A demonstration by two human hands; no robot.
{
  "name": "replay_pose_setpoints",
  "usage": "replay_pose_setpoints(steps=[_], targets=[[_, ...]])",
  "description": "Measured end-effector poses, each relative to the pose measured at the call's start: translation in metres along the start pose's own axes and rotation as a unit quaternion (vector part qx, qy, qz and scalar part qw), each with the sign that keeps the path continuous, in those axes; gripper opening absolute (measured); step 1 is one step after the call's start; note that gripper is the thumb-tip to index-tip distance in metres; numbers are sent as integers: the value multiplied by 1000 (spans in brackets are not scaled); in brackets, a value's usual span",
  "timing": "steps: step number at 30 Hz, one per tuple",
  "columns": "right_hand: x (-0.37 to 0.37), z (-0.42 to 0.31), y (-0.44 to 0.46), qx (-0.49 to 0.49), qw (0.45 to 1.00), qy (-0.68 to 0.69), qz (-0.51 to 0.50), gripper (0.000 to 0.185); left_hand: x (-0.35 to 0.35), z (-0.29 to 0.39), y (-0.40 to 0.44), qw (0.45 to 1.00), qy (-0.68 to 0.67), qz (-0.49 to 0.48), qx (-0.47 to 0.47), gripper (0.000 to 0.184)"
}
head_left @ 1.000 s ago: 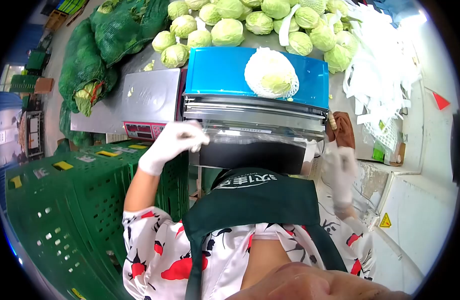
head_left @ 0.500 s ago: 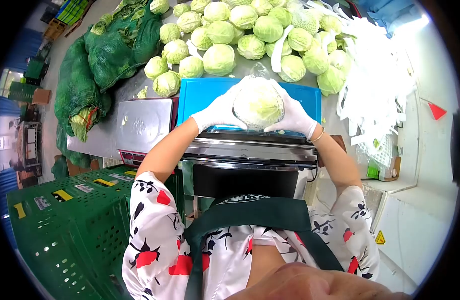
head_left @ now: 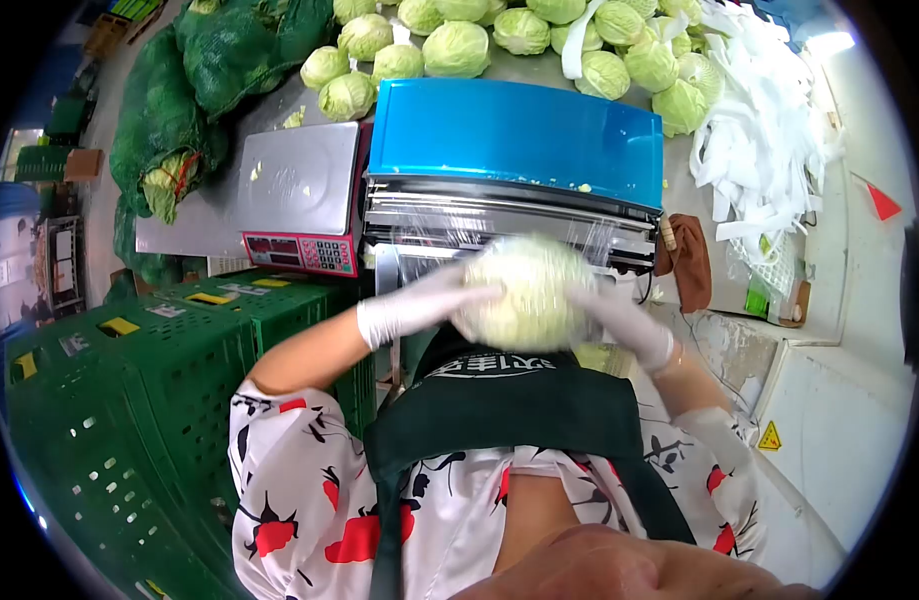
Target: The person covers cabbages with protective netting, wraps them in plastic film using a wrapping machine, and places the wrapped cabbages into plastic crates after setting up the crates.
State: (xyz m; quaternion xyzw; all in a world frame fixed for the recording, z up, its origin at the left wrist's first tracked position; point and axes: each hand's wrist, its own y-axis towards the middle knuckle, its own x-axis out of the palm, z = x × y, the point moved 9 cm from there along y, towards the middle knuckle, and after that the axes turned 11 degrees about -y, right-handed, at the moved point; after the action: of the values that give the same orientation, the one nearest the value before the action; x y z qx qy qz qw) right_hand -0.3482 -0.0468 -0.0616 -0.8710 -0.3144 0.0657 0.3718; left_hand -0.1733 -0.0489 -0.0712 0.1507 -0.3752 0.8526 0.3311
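Between my two white-gloved hands I hold a pale green cabbage (head_left: 527, 292), close in front of my apron. My left hand (head_left: 434, 300) grips its left side and my right hand (head_left: 619, 318) its right side; both are somewhat blurred. Shiny clear film (head_left: 569, 236) stretches from around the cabbage back to the wrapping machine (head_left: 514, 140), which has a blue top and metal rollers. How far the film goes round the cabbage I cannot tell.
Left of the machine stands a red scale (head_left: 297, 180) with a metal plate. Loose cabbages (head_left: 455, 48) lie behind it, green net sacks (head_left: 164, 120) at far left, white foam strips (head_left: 759, 130) at right. Green crates (head_left: 129, 400) stand at my left, a brown cloth (head_left: 689, 262) beside the machine.
Both hands have brought the cabbage from above the machine's blue top back toward my body. Clear film now spans between it and the rollers. The view has shifted slightly.
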Motion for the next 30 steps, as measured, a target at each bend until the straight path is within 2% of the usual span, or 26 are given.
replay_pose_setpoints(steps=[1, 3, 5, 6, 7, 8, 10, 11, 13, 15, 16, 17, 19, 20, 21, 23, 24, 25, 26, 27, 28, 29, 30], targets=[[13, 28, 2, -80, 996, 16, -21, 63, 5, -23, -3, 999, 16, -15, 26, 72], [34, 71, 9, 0, 996, 80, -43, 68, -4, -98, 2, 987, -132, -17, -85, 77], [41, 92, 16, 161, 982, 85, -50, 76, -13, -130, 3, 961, -156, -13, -228, 84], [44, 93, 28, 148, 982, 75, -87, 80, -21, -135, 10, 970, -106, 4, -220, 90], [44, 99, 38, 149, 979, 119, -67, 73, -27, -145, 15, 966, -131, 28, -222, 89], [51, 115, 54, 118, 972, 170, -110, 70, -26, -147, 13, 964, -144, 40, -218, 89], [59, 126, 59, 125, 917, 325, -192, 59, -25, -140, 2, 964, -139, 93, -206, 91], [50, 132, 51, 118, 931, 301, -168, 55, -17, -134, -6, 951, -217, 72, -207, 88], [41, 117, 27, 108, 955, 249, -119, 47, -18, -135, -19, 933, -335, 7, -130, 74], [16, 130, -1, 38, 995, 88, -4, 41, -35, -135, -37, 981, -156, 109, -43, 61], [-2, 143, -2, -73, 985, -71, 137, 24, -42, -131, -44, 982, -63, 159, 78, 49], [-7, 150, -8, -79, 973, -84, 198, 20, -39, -107, -60, 922, 272, 247, 124, 35], [-15, 138, -23, -91, 937, -116, 316, 18, -41, -89, -68, 893, 241, 299, 235, 32], [-25, 128, -31, -131, 915, -43, 380, 20, -43, -80, -74, 873, 223, 324, 287, 32], [-35, 129, -32, -96, 925, 75, 359, 22, -52, -80, -77, 909, 31, 379, 169, 35], [-50, 150, -32, -35, 943, 146, 298, 26, -62, -73, -75, 907, -32, 360, 217, 37], [-52, 169, -33, 10, 947, 111, 302, 26, -67, -84, -71, 911, -92, 342, 214, 33], [-48, 198, -31, 56, 948, 76, 304, 25, -71, -105, -66, 919, -135, 334, 159, 30], [-43, 228, -26, 103, 946, 41, 305, 25, -74, -142, -55, 939, -121, 315, 66, 28], [-37, 247, -16, 106, 944, -46, 310, 28, -80, -192, -43, 950, -107, 292, -28, 26], [-29, 267, -3, 107, 935, -133, 311, 32, -86, -245, -17, 973, 16, 230, -10, 25], [-19, 283, 10, 106, 919, -219, 310, 35, -80, -273, 8, 975, 117, 187, 37, 25], [0, 298, 34, 96, 932, -239, 256, 32, -73, -301, 30, 961, 213, 152, 92, 25]])
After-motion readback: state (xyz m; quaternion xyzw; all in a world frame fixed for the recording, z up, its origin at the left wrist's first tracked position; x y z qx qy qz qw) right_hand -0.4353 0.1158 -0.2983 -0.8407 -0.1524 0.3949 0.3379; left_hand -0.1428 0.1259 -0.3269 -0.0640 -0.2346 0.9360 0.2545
